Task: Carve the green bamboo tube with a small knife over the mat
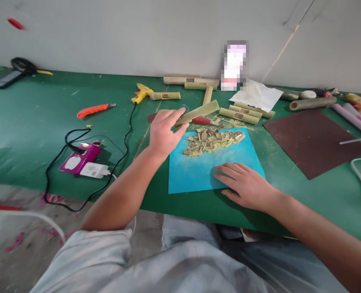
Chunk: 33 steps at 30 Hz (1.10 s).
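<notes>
Holding appears underway: above the table [30, 138], the bamboo piece [201, 112] is pinched by the left hand [163, 131]; near the front edge, the right hand [245, 185] is loosely spread. Next, steady support seems required.

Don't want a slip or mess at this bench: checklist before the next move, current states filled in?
1. Left hand gripping the bamboo piece: ok, fingers and thumb on one end.
2. Right hand free: ok, nothing seen in it; it is at the blue sheet's near edge.
3. Shavings contained: not ok, mostly piled on the sheet, some dust beyond its far edge.
4. Orange cutter blade retracted: cannot tell.
5. Glue gun cool: cannot tell.
</notes>
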Available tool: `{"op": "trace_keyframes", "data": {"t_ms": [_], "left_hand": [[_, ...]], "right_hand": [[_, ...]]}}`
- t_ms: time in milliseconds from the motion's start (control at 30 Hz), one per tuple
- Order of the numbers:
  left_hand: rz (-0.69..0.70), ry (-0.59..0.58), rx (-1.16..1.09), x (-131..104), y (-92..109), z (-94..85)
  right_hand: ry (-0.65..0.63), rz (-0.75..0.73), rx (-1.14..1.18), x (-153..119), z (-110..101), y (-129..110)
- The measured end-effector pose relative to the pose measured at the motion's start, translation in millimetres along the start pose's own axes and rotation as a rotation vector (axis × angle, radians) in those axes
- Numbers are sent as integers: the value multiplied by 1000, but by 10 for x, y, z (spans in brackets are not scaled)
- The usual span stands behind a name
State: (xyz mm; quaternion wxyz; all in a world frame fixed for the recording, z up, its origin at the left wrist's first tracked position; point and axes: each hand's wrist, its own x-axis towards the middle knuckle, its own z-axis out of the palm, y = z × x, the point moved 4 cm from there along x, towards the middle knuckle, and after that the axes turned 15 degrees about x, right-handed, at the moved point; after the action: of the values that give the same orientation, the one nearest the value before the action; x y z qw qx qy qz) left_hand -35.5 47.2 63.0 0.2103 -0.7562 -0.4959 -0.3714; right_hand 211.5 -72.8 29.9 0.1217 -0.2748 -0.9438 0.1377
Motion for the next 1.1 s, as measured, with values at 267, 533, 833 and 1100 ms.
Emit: {"op": "trace_keyframes", "data": {"t_ms": [267, 533, 833, 1100], "left_hand": [[41, -14, -37, -27, 81, 14], [95, -71, -89, -111, 227, 75], [283, -366, -269, -294, 516, 320], [374, -368, -302, -287, 592, 264]], "right_hand": [[61, 68, 33, 308, 124, 12], [157, 126, 98, 525, 110, -127], [462, 255, -90, 303, -422, 327], [332, 315, -109, 196, -196, 562]]}}
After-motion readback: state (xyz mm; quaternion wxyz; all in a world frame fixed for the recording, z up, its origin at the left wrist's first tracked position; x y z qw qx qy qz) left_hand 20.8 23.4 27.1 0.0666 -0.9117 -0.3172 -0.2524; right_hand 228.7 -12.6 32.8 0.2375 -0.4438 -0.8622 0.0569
